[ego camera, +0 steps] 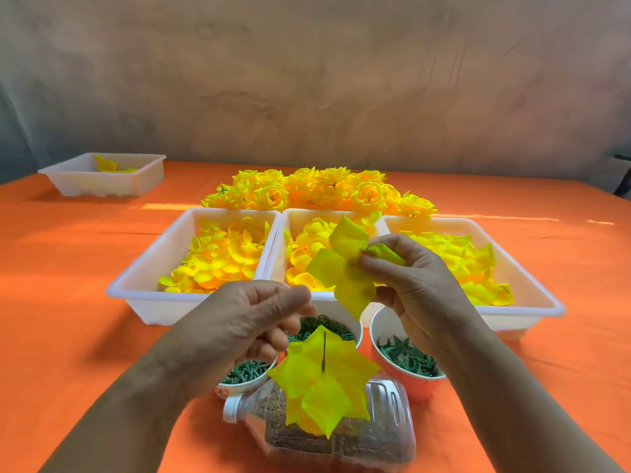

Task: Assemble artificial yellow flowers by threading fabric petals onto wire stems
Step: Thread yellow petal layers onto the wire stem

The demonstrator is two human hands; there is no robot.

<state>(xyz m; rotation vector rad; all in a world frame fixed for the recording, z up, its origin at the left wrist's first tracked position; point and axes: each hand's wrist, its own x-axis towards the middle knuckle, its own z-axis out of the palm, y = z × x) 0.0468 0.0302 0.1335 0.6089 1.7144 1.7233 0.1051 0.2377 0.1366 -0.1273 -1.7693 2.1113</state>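
Stem: wire stem (pixel 323 349), lower centre, upright w/ bare tip up. The foot is hidden under the petals. Prob. stuck in the bottle so both hands stay free.
Threaded petals: threaded petals (pixel 324 384), yellow, pointed lobes, spread flat round the stem, low on it, in front of the bottle.
Right hand: right hand (pixel 416 288), centre-right, thumb & fingertips pinching the loose petal piece at its middle, likely to find the hole & aim it at the tip.
Loose petal piece: loose petal piece (pixel 341 268), four-lobed, held up above the stem, apart from it, not yet threaded.
Left hand: left hand (pixel 246 322), centre-left, fingers curled, tips near the stem tip. Blurred, so cannot tell if it holds anything.
Bottle: clear bottle (pixel 379 425), lying on its side at bottom centre, filled w/ brown grains, prob. as a weighted base.
Trays: three white trays (pixel 136 278) in a row mid-frame, yellow petals sorted by shape, within reach.
Cups: paper cups (pixel 420 387) just behind the bottle, holding small green parts.
Finished flowers: yellow flowers (pixel 321 189), heaped behind the trays.
Far tray: far tray (pixel 102 186), upper left, few yellow pieces inside.
Surface: orange cloth (pixel 68 302).
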